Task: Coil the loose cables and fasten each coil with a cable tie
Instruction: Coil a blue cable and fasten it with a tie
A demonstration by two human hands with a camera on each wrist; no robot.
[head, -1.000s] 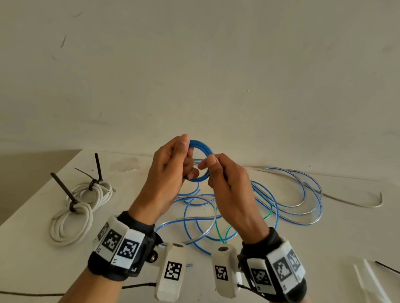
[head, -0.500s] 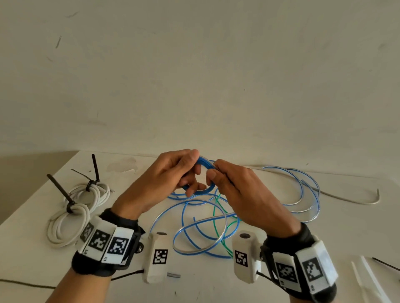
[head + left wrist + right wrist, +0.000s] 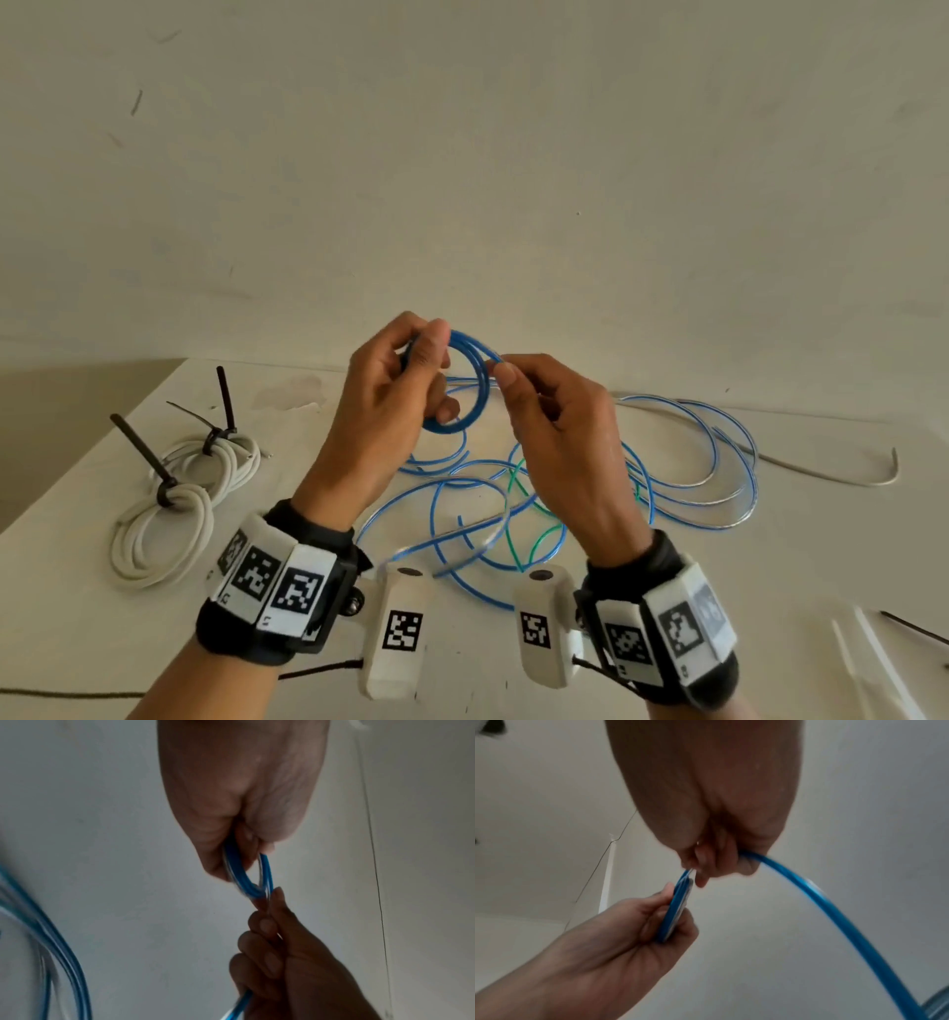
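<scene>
- The fingers [image 3: 436, 344] of the left hand [image 3: 390, 406] are curled and pinched tight on the small blue coil [image 3: 470, 390], thumb on one side and fingertips on the other; the left wrist view shows several turns bunched in that pinch.
- The right hand [image 3: 560, 437] has its thumb and forefinger closed on the blue cable [image 3: 816, 894] just where it meets the coil's rim, the other fingers curled in around the strand behind.
- The coil is held up in the air between the two hands, above the surface [image 3: 770, 591]; the uncoiled rest of the cable lies in loose loops [image 3: 683, 462] on the surface below and to the right.
- Judged step: winding the blue cable, a few turns made, most of the length not yet taken up; no tie is in hand.
- The next move likely calls for the right hand to slide back along the strand, draw up slack and lay another turn into the left pinch without letting the held turns spring open.
- A green strand [image 3: 518, 514] threads through the loose loops and may snag.
- A white coil [image 3: 169, 503] lies tied at the left, with black ties [image 3: 138, 452] standing up from it.
</scene>
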